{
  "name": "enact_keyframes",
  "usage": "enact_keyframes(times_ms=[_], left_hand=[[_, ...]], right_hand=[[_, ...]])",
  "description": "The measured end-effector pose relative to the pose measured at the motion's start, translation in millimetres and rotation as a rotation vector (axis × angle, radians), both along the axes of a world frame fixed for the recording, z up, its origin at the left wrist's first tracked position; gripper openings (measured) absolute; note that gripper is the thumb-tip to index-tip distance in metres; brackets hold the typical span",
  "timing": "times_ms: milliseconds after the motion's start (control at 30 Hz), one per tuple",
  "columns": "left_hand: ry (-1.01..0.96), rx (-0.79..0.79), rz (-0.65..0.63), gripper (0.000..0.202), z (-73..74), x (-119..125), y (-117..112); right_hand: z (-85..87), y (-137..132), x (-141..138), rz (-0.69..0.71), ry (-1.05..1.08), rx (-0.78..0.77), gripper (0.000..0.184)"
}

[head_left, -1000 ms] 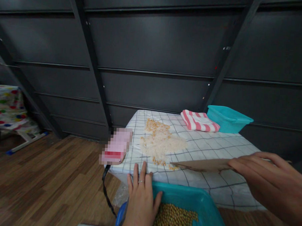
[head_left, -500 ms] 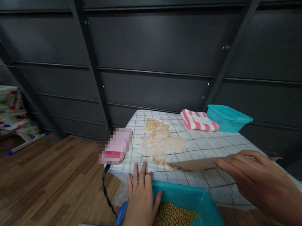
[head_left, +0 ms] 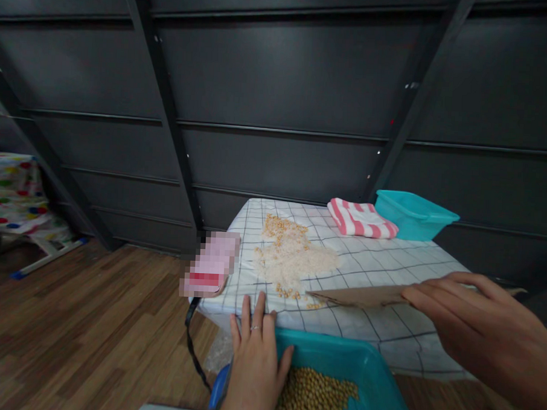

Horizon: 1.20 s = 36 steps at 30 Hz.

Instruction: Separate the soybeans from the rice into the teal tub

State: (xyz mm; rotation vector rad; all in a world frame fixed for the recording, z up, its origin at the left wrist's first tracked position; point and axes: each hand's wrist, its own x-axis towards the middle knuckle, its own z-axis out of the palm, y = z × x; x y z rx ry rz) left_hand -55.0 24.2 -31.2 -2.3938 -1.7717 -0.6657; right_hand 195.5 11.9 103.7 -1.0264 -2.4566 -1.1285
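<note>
Since half a second ago, the right hand [head_left: 480, 335] has drawn back a little to the right, and the cardboard sheet [head_left: 360, 295] has gone with it, so its tip sits slightly further from the grains; the left hand [head_left: 255, 364] has not shifted.

The right hand pinches the cardboard sheet at its right end, fingers laid close together over the top face and the thumb hidden beneath. The sheet is held nearly flat and low over the tabletop [head_left: 389, 258]. Its pointed left end is just beside the few yellow kernels at the near edge of the grain pile [head_left: 293, 257], a spill of pale rice mixed with corn on the checked cloth.

The left hand lies palm down, fingers loosely spread, on the far left corner of the teal tray [head_left: 352, 359], fingertips touching the tabletop's near edge. A ring shows on one finger. Brown beans [head_left: 314, 397] fill the tray, which sits below the tabletop edge.

At the far end lie a striped towel [head_left: 358, 219] and, touching it on the right, a teal tub [head_left: 413, 216]. A blurred pink object [head_left: 210, 265] sits at the tabletop's left edge, with a black strap [head_left: 192, 340] hanging under it over the wooden floor [head_left: 91, 330].
</note>
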Motion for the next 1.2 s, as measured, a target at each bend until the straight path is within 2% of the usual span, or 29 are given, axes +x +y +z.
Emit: enact_keyframes(times_ms=[333, 667, 1033, 1200], left_hand=[[-0.009, 0.006, 0.004, 0.029, 2.0, -0.4, 0.5], [-0.009, -0.006, 0.007, 0.029, 1.4, -0.5, -1.6], [-0.033, -0.027, 0.007, 0.028, 1.9, -0.2, 0.1], [-0.032, -0.034, 0.001, 0.029, 1.5, -0.9, -1.0]], right_hand=[[7.0, 1.0, -6.7, 0.047, 0.008, -0.019, 0.035], [2.1, 9.9, -9.4, -0.028, -0.076, 0.063, 0.035], [1.8, 4.0, -8.3, 0.017, 0.014, -0.037, 0.037], [0.1, 7.4, -9.0, -0.018, -0.019, 0.006, 0.035]])
